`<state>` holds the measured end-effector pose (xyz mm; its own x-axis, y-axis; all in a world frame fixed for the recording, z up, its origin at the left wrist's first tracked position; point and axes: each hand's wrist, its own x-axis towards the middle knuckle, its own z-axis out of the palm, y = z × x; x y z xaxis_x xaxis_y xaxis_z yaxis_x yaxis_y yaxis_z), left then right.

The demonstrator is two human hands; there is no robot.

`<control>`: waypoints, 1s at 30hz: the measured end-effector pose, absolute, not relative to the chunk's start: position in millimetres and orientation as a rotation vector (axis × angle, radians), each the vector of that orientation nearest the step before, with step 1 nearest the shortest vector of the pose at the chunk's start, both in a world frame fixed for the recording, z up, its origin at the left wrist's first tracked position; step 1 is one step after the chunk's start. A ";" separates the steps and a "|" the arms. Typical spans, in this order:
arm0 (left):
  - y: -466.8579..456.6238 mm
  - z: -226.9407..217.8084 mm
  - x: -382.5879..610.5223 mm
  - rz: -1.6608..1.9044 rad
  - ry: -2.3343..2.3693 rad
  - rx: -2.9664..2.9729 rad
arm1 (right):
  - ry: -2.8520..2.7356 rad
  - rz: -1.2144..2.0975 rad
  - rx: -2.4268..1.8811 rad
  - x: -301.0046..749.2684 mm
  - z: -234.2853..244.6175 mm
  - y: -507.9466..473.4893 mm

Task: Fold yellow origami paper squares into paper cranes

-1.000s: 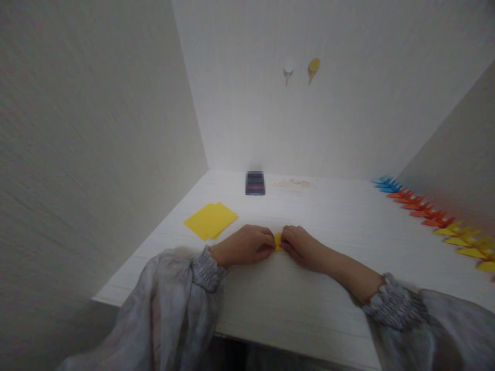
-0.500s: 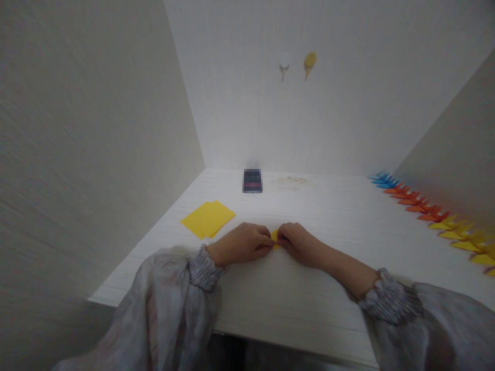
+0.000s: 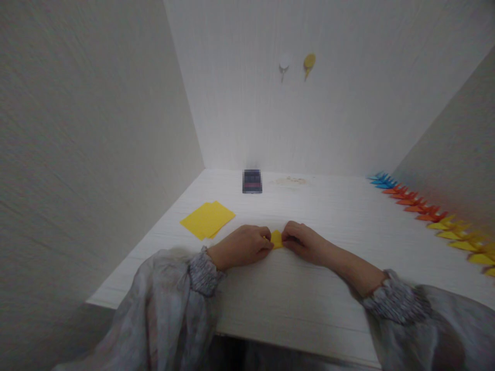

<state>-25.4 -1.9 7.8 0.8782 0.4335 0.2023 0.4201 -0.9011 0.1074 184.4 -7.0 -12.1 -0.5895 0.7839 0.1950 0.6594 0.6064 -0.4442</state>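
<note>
A small folded piece of yellow origami paper [image 3: 277,239] lies on the white table [image 3: 294,299], between my two hands. My left hand [image 3: 253,245] is closed on its left side, fingers pinched together. On the opposite side, my right hand [image 3: 299,238] pinches the paper's right edge with curled fingers. My fingers hide both side edges of the paper, so its full shape does not show. Farther left, several flat yellow sheets [image 3: 208,220] lie overlapping, apart from my left hand.
A row of folded paper cranes, blue [image 3: 382,180], orange-red [image 3: 415,202] and yellow [image 3: 460,236], runs along the right wall. A dark blurred box [image 3: 252,181] stands at the back. White [image 3: 284,66] and yellow hooks [image 3: 309,62] are on the back wall.
My right hand has shifted slightly to the right, and more of the yellow paper shows between my hands. My left hand is almost in the same place.
</note>
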 end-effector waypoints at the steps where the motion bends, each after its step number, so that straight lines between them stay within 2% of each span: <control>1: -2.4 8.3 -25.4 0.340 0.684 2.989 | -2.465 0.449 -1.179 184.0 -12.8 -6.9; 20: -6.2 11.9 -24.5 0.277 0.651 3.123 | -2.597 0.089 -1.617 167.4 -8.0 -14.0; 30: -8.6 13.7 -24.2 0.230 0.692 3.132 | -2.647 0.007 -1.702 167.4 -5.5 -15.2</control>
